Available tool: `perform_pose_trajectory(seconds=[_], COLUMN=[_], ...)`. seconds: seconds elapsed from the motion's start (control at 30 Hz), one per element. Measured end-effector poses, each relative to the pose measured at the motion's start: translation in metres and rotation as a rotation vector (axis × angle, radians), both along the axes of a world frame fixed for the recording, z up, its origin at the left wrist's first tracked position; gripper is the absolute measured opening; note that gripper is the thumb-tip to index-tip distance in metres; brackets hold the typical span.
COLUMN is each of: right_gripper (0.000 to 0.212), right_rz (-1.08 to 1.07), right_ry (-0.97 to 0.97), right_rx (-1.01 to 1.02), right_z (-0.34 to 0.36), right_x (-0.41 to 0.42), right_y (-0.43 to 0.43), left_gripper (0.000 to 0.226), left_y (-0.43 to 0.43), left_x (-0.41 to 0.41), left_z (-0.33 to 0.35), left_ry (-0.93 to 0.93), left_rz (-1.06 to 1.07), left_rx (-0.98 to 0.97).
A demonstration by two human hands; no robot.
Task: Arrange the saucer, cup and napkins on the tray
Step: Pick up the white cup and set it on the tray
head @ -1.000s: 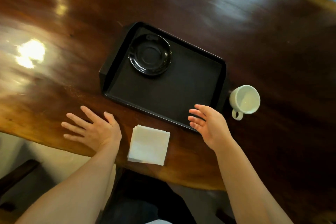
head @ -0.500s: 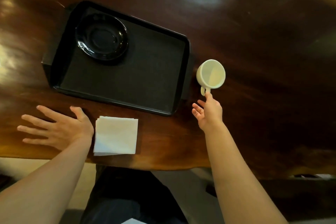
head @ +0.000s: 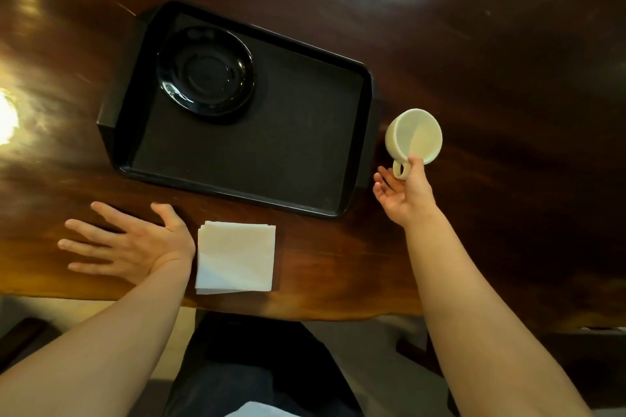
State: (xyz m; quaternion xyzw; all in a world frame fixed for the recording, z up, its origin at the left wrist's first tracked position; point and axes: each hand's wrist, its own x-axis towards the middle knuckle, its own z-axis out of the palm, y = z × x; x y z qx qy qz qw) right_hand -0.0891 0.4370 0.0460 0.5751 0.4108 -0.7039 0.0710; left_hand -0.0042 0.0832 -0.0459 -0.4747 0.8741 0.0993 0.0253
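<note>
A black tray (head: 271,139) lies on the dark wooden table. A black saucer (head: 205,74) sits in the tray's far left corner. A white cup (head: 415,135) stands on the table just off the tray's right edge, its handle pointing toward me. My right hand (head: 404,193) is at that handle, thumb on top and fingers curled under it. A stack of white napkins (head: 236,257) lies on the table in front of the tray. My left hand (head: 135,244) rests flat on the table to the left of the napkins, fingers spread and holding nothing.
The glossy wooden table (head: 508,78) stretches far and right past the tray. Its near edge (head: 305,311) runs just behind the napkins, with my lap below it.
My right hand left the tray's near right corner, reached right to the cup and closed on its handle. My left hand stayed flat beside the napkins. The view shifted.
</note>
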Motion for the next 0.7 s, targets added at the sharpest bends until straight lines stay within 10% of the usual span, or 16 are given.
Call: perform_pose_trajectory(seconds=[0.7], right_gripper=[0.034], right_rz=[0.259], right_ry=[0.142], right_rx=[0.030], right_z=[0.039], right_x=[-0.032], right_y=[-0.076], left_gripper=[0.082], left_y=[0.000], left_x=[-0.002], left_z=[0.003], left_ry=[-0.024], left_rz=[0.010], left_rx=[0.024])
